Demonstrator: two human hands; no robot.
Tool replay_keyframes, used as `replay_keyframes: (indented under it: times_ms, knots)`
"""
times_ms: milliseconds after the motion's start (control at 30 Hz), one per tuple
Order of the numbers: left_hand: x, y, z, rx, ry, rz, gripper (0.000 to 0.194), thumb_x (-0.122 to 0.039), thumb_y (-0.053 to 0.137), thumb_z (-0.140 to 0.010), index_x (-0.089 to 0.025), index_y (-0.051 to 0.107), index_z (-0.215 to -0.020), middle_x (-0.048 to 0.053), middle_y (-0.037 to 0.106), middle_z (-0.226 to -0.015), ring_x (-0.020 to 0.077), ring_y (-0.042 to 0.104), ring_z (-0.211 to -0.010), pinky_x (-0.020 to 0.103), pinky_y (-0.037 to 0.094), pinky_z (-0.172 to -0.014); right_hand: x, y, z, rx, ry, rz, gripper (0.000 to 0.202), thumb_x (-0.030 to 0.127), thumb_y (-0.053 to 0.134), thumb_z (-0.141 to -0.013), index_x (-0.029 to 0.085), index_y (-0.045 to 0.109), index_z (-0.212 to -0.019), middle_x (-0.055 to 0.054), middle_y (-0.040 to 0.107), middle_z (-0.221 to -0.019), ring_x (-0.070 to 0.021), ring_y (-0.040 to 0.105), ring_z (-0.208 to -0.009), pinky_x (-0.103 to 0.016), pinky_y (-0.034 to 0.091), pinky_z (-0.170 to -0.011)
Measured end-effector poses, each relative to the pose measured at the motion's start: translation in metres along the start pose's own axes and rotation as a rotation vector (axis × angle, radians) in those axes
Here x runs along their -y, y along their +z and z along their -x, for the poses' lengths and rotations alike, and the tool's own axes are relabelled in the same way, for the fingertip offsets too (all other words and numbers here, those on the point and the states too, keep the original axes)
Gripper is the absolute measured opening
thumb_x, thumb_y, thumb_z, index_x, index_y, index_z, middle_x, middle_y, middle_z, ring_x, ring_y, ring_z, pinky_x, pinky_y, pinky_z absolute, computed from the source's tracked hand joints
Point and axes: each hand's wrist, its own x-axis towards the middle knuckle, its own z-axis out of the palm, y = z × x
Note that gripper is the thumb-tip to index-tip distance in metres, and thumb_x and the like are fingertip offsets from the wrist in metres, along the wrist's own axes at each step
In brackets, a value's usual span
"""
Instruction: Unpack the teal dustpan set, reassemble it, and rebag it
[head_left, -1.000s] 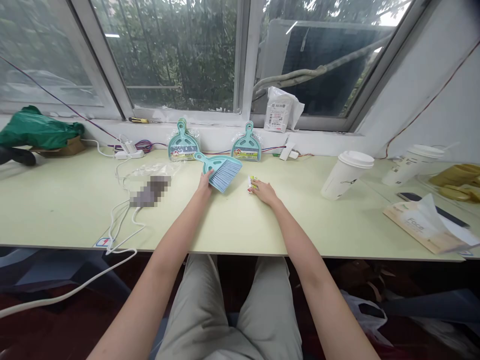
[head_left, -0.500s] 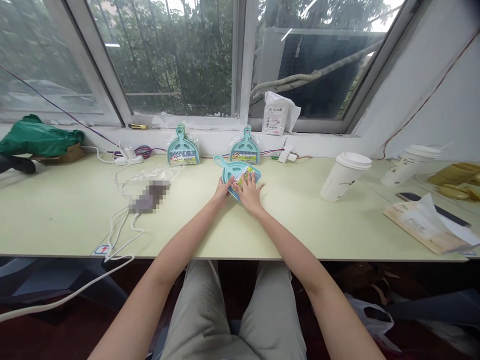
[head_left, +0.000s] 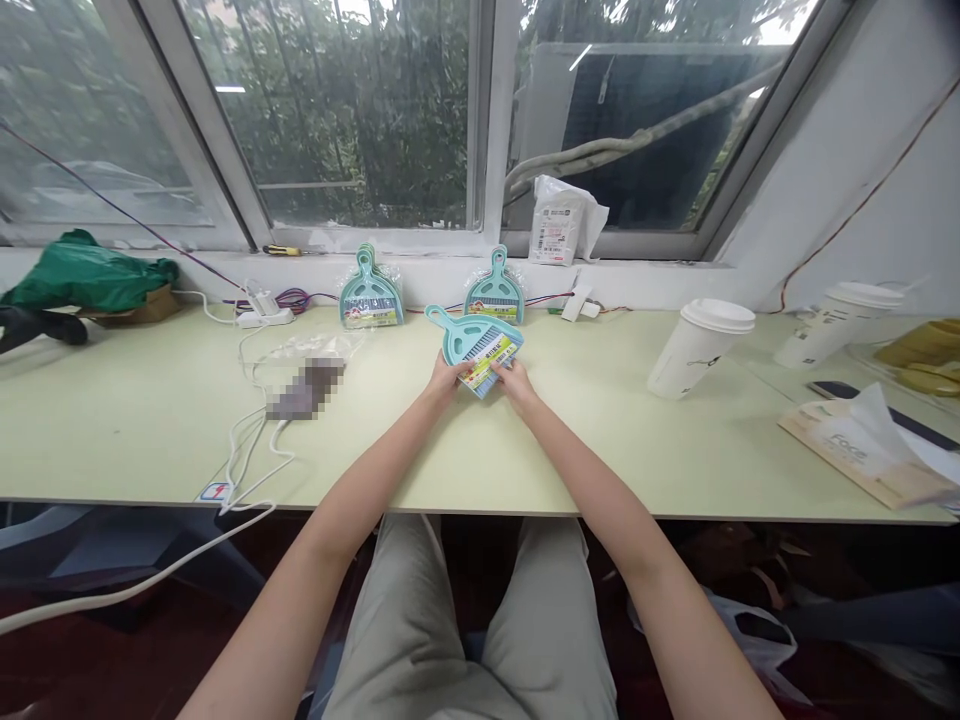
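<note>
Between my hands is a light-blue dustpan and brush set [head_left: 462,334] with a yellow-green label [head_left: 487,358], tilted with its handle toward the upper left. My left hand [head_left: 445,378] grips its lower left edge, thumb on the front. At the lower right edge, my right hand [head_left: 516,384] holds it with the thumb by the label. Behind it, against the wall, a bagged dustpan set [head_left: 493,290] stands upright. Another bagged group of dustpan sets [head_left: 370,298] leans on the wall to the left.
On the right stand white paper cups [head_left: 700,350], a tissue pack [head_left: 855,450] and a dark phone [head_left: 834,390]. To the left lie white cables [head_left: 234,450], a power strip [head_left: 264,318], clear plastic film [head_left: 307,346] and a green bag [head_left: 90,275]. A white package [head_left: 556,222] sits on the sill.
My right hand has moved off the label's face to the dustpan's lower right edge, with its fingers no longer spread, uncovering the label and brush bristles. The view has shifted slightly.
</note>
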Motion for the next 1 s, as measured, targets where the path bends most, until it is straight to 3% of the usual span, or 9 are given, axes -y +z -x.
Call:
replay_keyframes:
  times_ms: [133,300,400,467,533,667,800,933,1000]
  knots:
    - [0.007,0.004,0.004,0.053,0.014,-0.046,0.064,-0.016,0.079,-0.052,-0.020,0.054,-0.112,0.008,0.062,-0.118,0.0242,0.060,-0.109,0.040,0.051,-0.093,-0.002,-0.006,-0.004,-0.057,0.160,-0.300,0.026,0.013,0.065,-0.075,0.017,0.057,-0.099,-0.007,0.071,-0.101,-0.0174,0.069,-0.086,-0.034,0.058,-0.079]
    - [0.007,0.000,-0.007,0.061,0.004,-0.189,0.055,-0.032,0.078,-0.061,-0.018,0.057,-0.109,0.011,0.063,-0.115,0.0273,0.059,-0.110,0.043,0.047,-0.094,-0.002,-0.009,-0.005,-0.094,0.160,-0.395,0.025,0.009,0.070,-0.070,0.017,0.060,-0.092,-0.001,0.071,-0.082,-0.0154,0.069,-0.072,-0.032,0.060,-0.073]
    - [-0.008,-0.031,-0.025,-0.213,0.082,-0.472,0.039,-0.040,0.058,-0.082,-0.016,0.057,-0.113,0.016,0.058,-0.124,0.0302,0.049,-0.124,0.049,0.037,-0.104,-0.005,-0.014,-0.009,-0.118,0.141,-0.450,0.027,0.006,0.070,-0.068,0.018,0.061,-0.090,0.000,0.070,-0.081,-0.0140,0.068,-0.071,-0.029,0.060,-0.071]
    - [-0.020,-0.064,-0.034,-0.443,0.242,-0.716,0.040,-0.032,0.053,-0.084,-0.016,0.053,-0.122,0.018,0.046,-0.138,0.0299,0.033,-0.137,0.049,0.023,-0.113,-0.007,-0.018,-0.012,-0.137,0.137,-0.467,0.027,0.005,0.069,-0.068,0.018,0.061,-0.089,0.000,0.070,-0.082,-0.0136,0.068,-0.071,-0.028,0.060,-0.070]
    - [-0.026,-0.097,-0.038,-0.542,0.304,-0.921,0.048,-0.024,0.056,-0.079,-0.017,0.051,-0.126,0.018,0.035,-0.148,0.0301,0.016,-0.145,0.050,0.010,-0.116,-0.008,-0.021,-0.014,-0.149,0.136,-0.467,0.026,0.004,0.069,-0.069,0.019,0.061,-0.089,-0.001,0.070,-0.084,-0.0136,0.069,-0.073,-0.028,0.060,-0.071]
    - [-0.020,-0.132,-0.035,-0.524,0.089,-1.120,0.052,-0.020,0.056,-0.075,-0.010,0.052,-0.126,0.028,0.039,-0.140,0.0401,0.018,-0.142,0.058,0.004,-0.112,-0.006,-0.024,-0.013,-0.177,0.130,-0.459,0.024,0.004,0.067,-0.069,0.019,0.062,-0.088,-0.001,0.071,-0.086,-0.0142,0.069,-0.077,-0.029,0.060,-0.075]
    - [-0.014,-0.135,-0.034,-0.425,0.212,-1.214,0.051,-0.017,0.047,-0.079,-0.015,0.051,-0.130,0.023,0.041,-0.141,0.0349,0.020,-0.142,0.057,0.001,-0.113,-0.002,-0.027,-0.011,-0.183,0.104,-0.445,0.023,0.004,0.066,-0.069,0.018,0.062,-0.087,-0.002,0.071,-0.087,-0.0148,0.069,-0.081,-0.030,0.060,-0.079]
    - [-0.019,-0.146,-0.037,-0.560,0.232,-1.214,0.058,-0.014,0.050,-0.074,-0.011,0.047,-0.132,0.021,0.027,-0.151,0.0340,0.001,-0.146,0.059,-0.007,-0.111,-0.002,-0.032,-0.012,-0.199,0.120,-0.461,0.024,0.002,0.066,-0.069,0.017,0.063,-0.087,-0.002,0.071,-0.087,-0.0139,0.069,-0.079,-0.030,0.060,-0.080]
    - [-0.019,-0.148,-0.038,-0.605,0.143,-1.110,0.054,-0.014,0.052,-0.074,-0.009,0.050,-0.128,0.024,0.037,-0.145,0.0378,0.010,-0.144,0.061,-0.003,-0.111,-0.003,-0.034,-0.013,-0.210,0.133,-0.464,0.024,0.002,0.066,-0.069,0.017,0.063,-0.087,-0.001,0.071,-0.087,-0.0137,0.069,-0.078,-0.030,0.060,-0.080]
